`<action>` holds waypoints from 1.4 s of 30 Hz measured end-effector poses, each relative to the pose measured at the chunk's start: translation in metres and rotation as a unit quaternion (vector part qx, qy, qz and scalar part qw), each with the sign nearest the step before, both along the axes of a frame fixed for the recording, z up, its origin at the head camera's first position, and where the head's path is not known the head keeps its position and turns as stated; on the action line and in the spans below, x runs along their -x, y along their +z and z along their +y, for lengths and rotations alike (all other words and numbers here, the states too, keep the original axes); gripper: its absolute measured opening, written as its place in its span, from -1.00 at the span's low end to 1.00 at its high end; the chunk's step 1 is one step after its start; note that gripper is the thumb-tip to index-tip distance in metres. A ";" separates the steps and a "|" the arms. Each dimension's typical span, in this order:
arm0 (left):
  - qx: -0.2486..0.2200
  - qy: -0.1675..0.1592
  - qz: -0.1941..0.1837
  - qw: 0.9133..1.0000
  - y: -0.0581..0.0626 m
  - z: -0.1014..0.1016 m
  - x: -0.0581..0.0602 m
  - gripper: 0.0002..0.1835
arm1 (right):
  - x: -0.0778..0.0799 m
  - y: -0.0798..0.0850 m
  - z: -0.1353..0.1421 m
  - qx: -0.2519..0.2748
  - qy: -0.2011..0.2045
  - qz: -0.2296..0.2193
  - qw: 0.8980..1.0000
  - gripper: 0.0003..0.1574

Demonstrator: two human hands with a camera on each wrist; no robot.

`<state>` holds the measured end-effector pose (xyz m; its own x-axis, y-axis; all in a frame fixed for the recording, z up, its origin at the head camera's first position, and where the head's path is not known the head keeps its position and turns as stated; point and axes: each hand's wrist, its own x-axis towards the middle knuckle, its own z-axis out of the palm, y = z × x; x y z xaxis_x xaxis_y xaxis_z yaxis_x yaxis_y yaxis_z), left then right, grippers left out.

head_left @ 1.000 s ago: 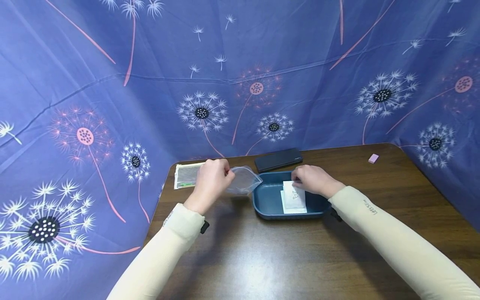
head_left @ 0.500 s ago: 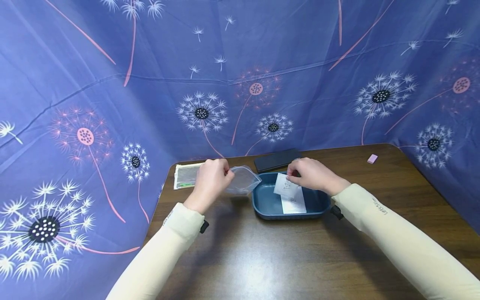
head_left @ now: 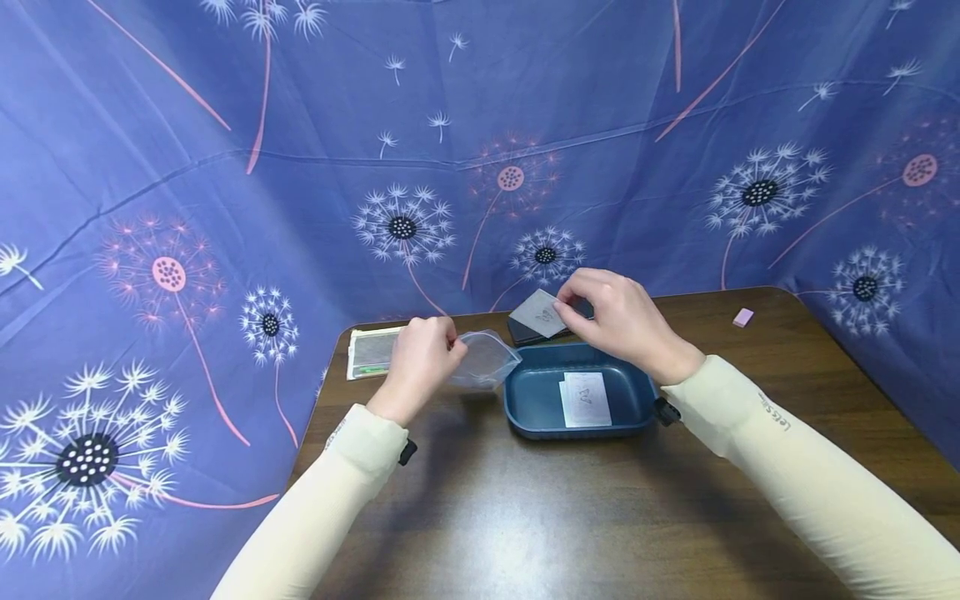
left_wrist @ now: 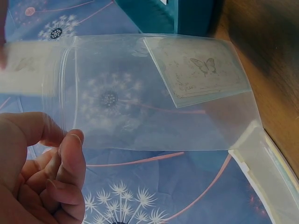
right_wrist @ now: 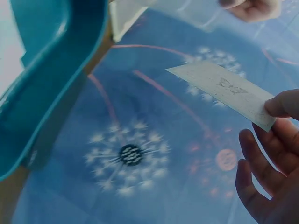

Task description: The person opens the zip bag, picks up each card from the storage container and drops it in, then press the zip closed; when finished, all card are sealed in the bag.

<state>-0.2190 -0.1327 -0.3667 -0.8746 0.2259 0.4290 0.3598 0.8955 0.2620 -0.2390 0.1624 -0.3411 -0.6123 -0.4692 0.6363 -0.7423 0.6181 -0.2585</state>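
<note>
My left hand (head_left: 423,360) pinches the mouth edge of a clear plastic zip bag (left_wrist: 121,112), held up left of the blue tray (head_left: 525,427). Inside the bag, at its bottom end, lie pale paper cards (left_wrist: 201,70) with a butterfly print. Between thumb and fingers my right hand (head_left: 622,321) pinches another butterfly card (right_wrist: 224,88) by one end, above the tray's back edge. In the left wrist view that pale card (left_wrist: 21,67) appears at the bag's mouth; whether it has entered cannot be told. More white cards (head_left: 588,400) lie overlapping in the tray.
Behind the tray lies a black case (head_left: 525,335), partly covered by the raised card. A pale-edged mesh pouch (head_left: 367,350) with something green inside sits at the table's back left. A pink eraser-like block (head_left: 743,317) lies far right. A blue patterned cloth (head_left: 465,100) hangs behind the brown table (head_left: 600,517).
My right hand has lifted a card out of the tray and carried it up and leftward, toward the bag. My left hand has stayed in place with the bag.
</note>
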 end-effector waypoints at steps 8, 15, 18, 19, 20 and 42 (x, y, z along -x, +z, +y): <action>0.003 0.000 0.001 1.000 0.000 0.001 0.000 -0.61 | -0.013 0.014 -0.023 0.040 0.060 0.026 0.997 -0.94; 0.006 0.002 -0.004 1.000 0.001 0.001 0.000 -0.61 | -0.017 0.002 -0.038 0.026 0.081 0.007 0.996 -0.93; 0.006 0.003 -0.005 1.000 0.001 0.001 0.000 -0.62 | -0.016 -0.007 -0.044 0.018 0.080 -0.008 0.997 -0.92; 0.005 0.003 -0.005 1.000 0.001 0.001 -0.001 -0.63 | -0.015 -0.010 -0.045 0.015 0.079 -0.012 0.997 -0.92; 0.005 0.003 -0.004 1.000 0.001 0.001 -0.001 -0.64 | -0.014 -0.013 -0.047 0.011 0.077 -0.018 0.997 -0.93; 0.009 -0.004 -0.010 1.000 0.001 0.004 0.001 -0.70 | 0.010 -0.032 -0.078 -0.123 0.051 -0.228 0.965 -0.90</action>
<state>-0.2199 -0.1286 -0.3658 -0.8811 0.2404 0.4072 0.3616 0.8975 0.2526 -0.2486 0.0844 -0.3734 -0.7447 -0.6444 0.1738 -0.6466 0.6319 -0.4274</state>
